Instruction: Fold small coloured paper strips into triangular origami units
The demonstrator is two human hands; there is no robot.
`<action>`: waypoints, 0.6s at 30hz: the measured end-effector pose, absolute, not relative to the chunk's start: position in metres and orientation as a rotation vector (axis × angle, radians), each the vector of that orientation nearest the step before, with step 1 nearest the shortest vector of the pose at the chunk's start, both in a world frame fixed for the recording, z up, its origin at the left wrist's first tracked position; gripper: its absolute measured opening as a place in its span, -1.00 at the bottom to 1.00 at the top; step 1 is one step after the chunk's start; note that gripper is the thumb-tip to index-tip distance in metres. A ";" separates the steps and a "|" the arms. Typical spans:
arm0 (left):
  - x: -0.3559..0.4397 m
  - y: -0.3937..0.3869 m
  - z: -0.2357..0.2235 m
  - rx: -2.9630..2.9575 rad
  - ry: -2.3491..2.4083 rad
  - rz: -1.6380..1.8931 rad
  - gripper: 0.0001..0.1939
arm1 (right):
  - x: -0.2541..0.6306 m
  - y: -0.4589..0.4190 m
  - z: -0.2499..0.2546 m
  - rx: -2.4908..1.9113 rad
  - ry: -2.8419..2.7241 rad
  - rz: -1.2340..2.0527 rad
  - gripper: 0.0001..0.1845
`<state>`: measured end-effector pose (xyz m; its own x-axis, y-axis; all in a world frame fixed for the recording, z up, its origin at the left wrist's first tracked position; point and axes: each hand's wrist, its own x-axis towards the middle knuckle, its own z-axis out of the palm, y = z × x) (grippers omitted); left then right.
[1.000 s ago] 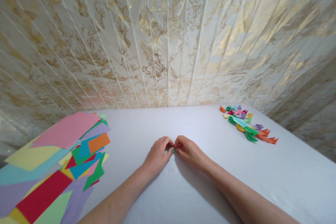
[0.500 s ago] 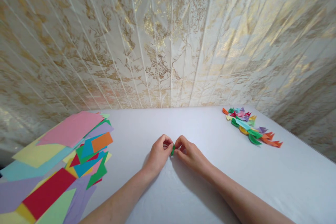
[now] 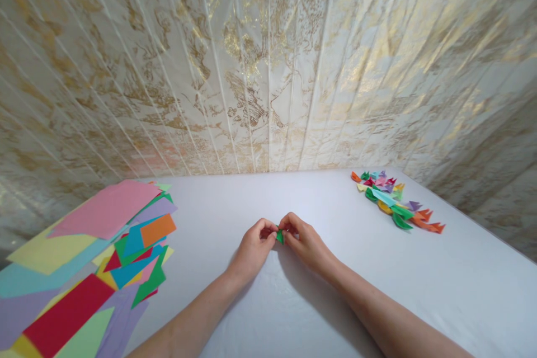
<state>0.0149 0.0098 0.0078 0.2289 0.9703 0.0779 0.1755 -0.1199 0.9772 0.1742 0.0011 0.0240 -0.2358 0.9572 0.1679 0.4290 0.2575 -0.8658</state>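
Between my fingertips, near the middle of the white table (image 3: 218, 201), is a small folded piece of green paper (image 3: 279, 236). My left hand (image 3: 257, 243) pinches its left side between thumb and forefinger. From the other side my right hand (image 3: 302, 239) grips it the same way, fingers curled. The fingers cover much of the paper, so its full shape is hidden.
Loose coloured paper sheets lie overlapped on the left, among them a pink sheet (image 3: 109, 207), a red one (image 3: 69, 313) and an orange rectangle (image 3: 158, 230). At the back right sits a cluster of small folded paper shapes (image 3: 384, 198). A gold-patterned curtain (image 3: 251, 67) hangs behind the table.
The green paper has turned between my fingers and shows a wider, pointed face. My right hand has shifted slightly. The whole view has moved a little.
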 end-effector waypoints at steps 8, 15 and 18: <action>0.013 0.012 0.005 1.483 1.149 1.045 -0.88 | 0.173 0.001 0.024 -1.312 -1.765 0.974 -0.93; 0.016 0.007 0.008 1.541 1.108 1.056 -0.86 | 0.175 0.003 0.019 -1.369 -1.765 0.928 -0.97; 0.016 0.006 0.008 1.564 1.097 1.049 -0.84 | 0.176 0.004 0.018 -1.349 -1.770 0.908 -0.96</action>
